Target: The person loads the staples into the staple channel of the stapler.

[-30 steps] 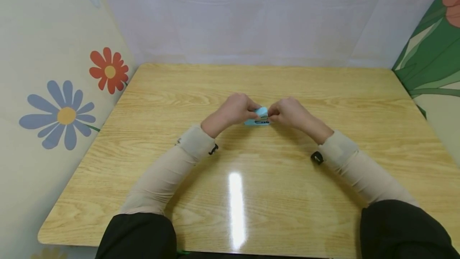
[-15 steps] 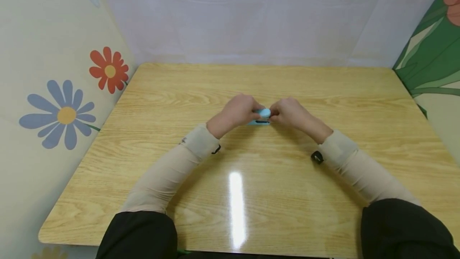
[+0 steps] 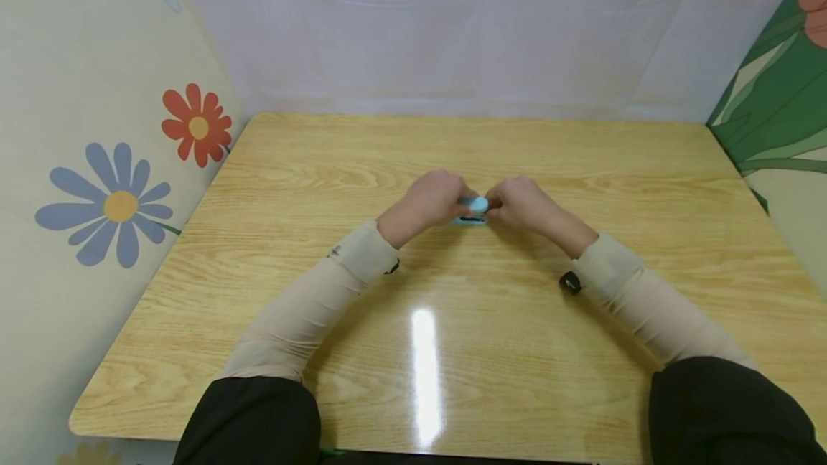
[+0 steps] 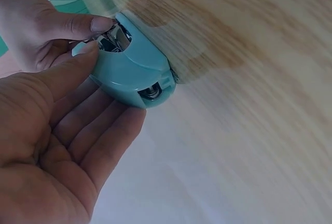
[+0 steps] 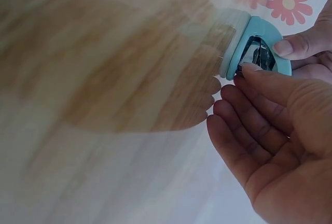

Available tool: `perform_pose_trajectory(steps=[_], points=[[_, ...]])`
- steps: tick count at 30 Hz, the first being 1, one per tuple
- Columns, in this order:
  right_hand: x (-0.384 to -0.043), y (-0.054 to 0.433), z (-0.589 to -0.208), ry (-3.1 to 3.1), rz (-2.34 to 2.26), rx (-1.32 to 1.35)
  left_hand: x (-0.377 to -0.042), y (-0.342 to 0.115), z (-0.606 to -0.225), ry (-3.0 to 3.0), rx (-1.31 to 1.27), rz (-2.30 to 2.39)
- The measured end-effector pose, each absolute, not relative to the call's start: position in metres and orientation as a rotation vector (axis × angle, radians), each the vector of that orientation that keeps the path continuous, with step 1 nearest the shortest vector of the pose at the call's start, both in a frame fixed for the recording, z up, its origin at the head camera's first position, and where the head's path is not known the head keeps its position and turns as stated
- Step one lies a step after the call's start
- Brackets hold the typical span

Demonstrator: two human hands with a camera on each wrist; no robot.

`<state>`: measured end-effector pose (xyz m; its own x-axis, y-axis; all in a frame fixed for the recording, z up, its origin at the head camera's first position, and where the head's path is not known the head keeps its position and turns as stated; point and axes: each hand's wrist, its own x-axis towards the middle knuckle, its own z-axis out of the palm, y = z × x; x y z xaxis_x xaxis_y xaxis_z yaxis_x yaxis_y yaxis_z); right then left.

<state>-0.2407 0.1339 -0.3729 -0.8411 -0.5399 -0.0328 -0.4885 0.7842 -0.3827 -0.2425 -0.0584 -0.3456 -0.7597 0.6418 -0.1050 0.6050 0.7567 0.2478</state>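
A light blue stapler (image 3: 477,204) is held low over the middle of the table, its metal inner parts showing through an opening. My left hand (image 3: 431,201) grips it, thumb on top and fingers underneath, as the left wrist view shows on the stapler body (image 4: 132,68). From the other side my right hand (image 3: 520,203) pinches the stapler's end. In the right wrist view the right thumb (image 5: 270,81) lies at the opening in the stapler (image 5: 254,53), beside the metal part. Fingers partly cover the stapler, and its far side is hidden.
The wood-grain table (image 3: 362,321) spreads around both hands, with a bright light reflection near its front. A white cloth (image 3: 439,34) hangs behind it. Walls with painted flowers (image 3: 120,207) stand at the left and right.
My left hand has shifted slightly right, and the stapler's top has turned so that its rounded end shows more. The right hand has stayed almost in place.
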Motion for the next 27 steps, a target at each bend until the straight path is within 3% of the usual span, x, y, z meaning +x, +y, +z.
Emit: perform_pose_trajectory(steps=[27], points=[[-0.2411,0.1339,-0.3720,2.828,-0.539,-0.833,-0.2406,-0.0551,-0.3453,2.785,0.972,0.308]])
